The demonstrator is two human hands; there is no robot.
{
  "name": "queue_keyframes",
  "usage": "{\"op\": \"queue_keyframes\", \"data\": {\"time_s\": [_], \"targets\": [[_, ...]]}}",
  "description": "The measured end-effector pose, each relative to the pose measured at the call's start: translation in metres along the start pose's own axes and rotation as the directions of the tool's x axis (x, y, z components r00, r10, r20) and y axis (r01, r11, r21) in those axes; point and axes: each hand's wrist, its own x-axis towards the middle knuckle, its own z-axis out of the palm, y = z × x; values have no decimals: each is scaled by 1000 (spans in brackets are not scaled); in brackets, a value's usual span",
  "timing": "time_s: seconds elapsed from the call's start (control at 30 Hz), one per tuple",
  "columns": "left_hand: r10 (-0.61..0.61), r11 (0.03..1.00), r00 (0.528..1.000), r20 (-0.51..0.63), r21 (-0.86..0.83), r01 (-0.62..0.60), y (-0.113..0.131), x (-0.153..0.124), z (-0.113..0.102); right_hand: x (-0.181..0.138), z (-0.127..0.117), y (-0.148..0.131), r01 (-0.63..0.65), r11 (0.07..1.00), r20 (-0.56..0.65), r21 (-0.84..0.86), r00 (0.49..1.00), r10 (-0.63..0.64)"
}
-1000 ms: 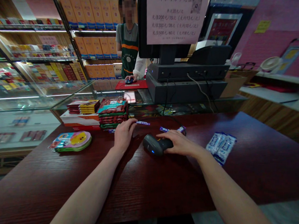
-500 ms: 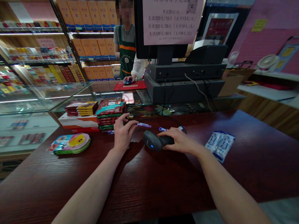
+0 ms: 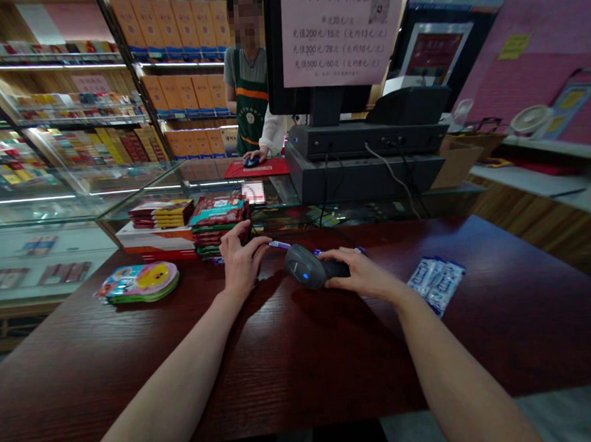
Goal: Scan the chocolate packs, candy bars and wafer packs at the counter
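Observation:
My left hand pinches one end of a narrow purple packet between thumb and fingers, just above the dark wooden counter. A black barcode scanner with a small blue light is in my right hand, the fingers closed round its handle. The scanner's head covers the right end of the packet. Behind the scanner, bits of other purple packets show, mostly hidden. Stacked red and green snack packs stand just beyond my left hand. Blue-and-white wrapped packs lie to the right of my right hand.
Colourful cartoon packs lie at the left on the wooden counter, near a white-and-orange box. Across the glass case, a person rests a hand on a mouse. A monitor on a black register stands at the back.
The scanner has risen and turned slightly, with its head now overlapping the packet's right end. My right hand has shifted a little right and up. My left hand has drifted slightly left.

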Motion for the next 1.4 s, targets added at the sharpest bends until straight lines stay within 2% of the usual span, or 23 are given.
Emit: {"op": "queue_keyframes", "data": {"time_s": [0.13,0.33,0.6,0.97,1.4], "targets": [[4,1000,1000,-26,-3,-4,-2,-1,2,0,1,3,0,1000,-4,25,1000,0],[-1,1000,1000,23,-9,1,-1,0,0,1,2,3,-7,1000,4,20,1000,7],[-13,1000,1000,16,-24,14,-2,0,1,1,5,3,-38,999,48,-30,998,39],[-13,999,1000,11,-53,13,-2,0,1,3,12,7,-9,997,127,-74,992,19],[-27,997,999,30,-74,29,-1,-1,0,3,14,9,4,997,116,-79,993,5]]}}
